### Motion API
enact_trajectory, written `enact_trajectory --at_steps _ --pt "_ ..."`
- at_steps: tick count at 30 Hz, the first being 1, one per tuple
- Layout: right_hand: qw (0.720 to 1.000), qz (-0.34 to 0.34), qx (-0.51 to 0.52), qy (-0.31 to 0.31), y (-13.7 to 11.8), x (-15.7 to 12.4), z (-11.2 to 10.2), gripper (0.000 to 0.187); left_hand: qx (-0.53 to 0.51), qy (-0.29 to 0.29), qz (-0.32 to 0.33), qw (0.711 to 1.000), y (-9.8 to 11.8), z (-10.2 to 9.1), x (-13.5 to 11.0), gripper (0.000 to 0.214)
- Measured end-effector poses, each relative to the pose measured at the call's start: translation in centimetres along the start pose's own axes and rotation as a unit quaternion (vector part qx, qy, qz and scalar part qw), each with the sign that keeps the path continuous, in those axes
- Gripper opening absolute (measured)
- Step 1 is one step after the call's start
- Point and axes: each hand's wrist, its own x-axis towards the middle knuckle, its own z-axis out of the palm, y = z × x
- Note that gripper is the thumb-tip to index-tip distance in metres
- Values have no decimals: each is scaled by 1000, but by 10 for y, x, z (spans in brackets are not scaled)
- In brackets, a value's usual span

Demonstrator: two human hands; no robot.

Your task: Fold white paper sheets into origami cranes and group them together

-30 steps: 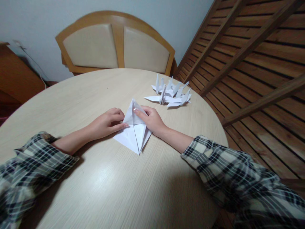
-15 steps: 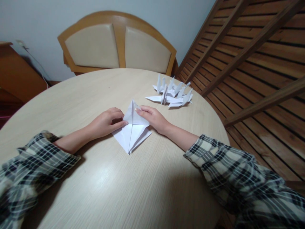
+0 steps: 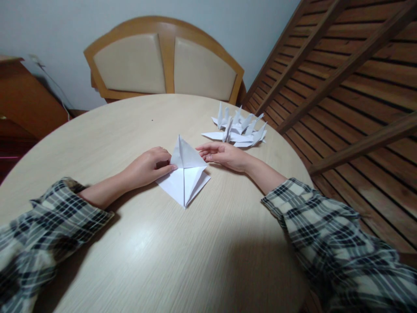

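A partly folded sheet of white origami paper (image 3: pixel 183 178) lies on the table, kite-shaped, with a crease down its middle and a crosswise fold. My left hand (image 3: pixel 151 164) grips its left edge, the thumb on top and the other fingers partly hidden behind. Just off the right edge, my right hand (image 3: pixel 226 156) is held with its fingers stretched towards the paper and nothing in them. Several folded white paper cranes (image 3: pixel 237 129) stand grouped beyond my right hand.
The round pale wooden table (image 3: pixel 140 243) fills the middle of the view. A wooden chair or bench back with cream panels (image 3: pixel 203 65) stands behind it. Slatted wood (image 3: pixel 345 87) rises on the right, and a brown cabinet (image 3: pixel 29 100) is at the left.
My right hand has let go of the paper's upper right part and moved right. The left hand stays on the left edge, and the paper has turned slightly.
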Motion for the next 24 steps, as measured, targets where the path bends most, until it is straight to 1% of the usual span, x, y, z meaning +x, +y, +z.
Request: enact_trajectory --at_steps 3,8,14,20,24 --pt "1000 6 -28 -4 -2 -3 -3 42 -1 -4 -3 1000 -1 0 0 33" --pt "995 11 -102 -17 -3 -5 0 39 -7 2 -5 1000 -3 1 0 32" --pt "982 -6 -186 -32 -4 -5 0 33 -4 1 -6 1000 -3 1 0 33" --pt "970 -19 -241 -34 -6 -5 3 29 0 -3 -18 1000 0 0 1 34" --pt "968 -21 -250 -33 -6 -4 5 29 -2 -4 -21 1000 1 0 0 35"
